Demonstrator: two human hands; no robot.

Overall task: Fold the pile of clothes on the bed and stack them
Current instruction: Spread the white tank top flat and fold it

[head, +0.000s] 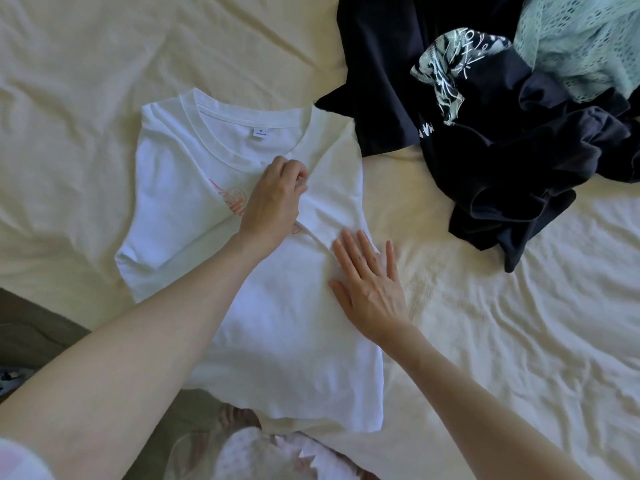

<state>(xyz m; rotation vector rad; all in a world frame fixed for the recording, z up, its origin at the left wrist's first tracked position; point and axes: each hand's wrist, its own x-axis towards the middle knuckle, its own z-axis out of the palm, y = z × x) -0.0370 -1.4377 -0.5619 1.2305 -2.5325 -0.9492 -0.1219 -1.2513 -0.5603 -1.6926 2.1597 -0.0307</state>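
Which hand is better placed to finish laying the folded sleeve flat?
Probably the left hand: it already pinches the sleeve edge on the white T-shirt. The right hand lies flat, pinning the folded side.

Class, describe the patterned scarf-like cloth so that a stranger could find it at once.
Look to the bed's far right corner, at the pile of dark clothes. On top lies the patterned cloth, beside a pale green lacy garment. It alone carries white line drawings on dark and teal.

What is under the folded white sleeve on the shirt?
The white T-shirt front, where a pink print peeks out beside the sleeve. The rest of the print is hidden by the sleeve and the left hand.
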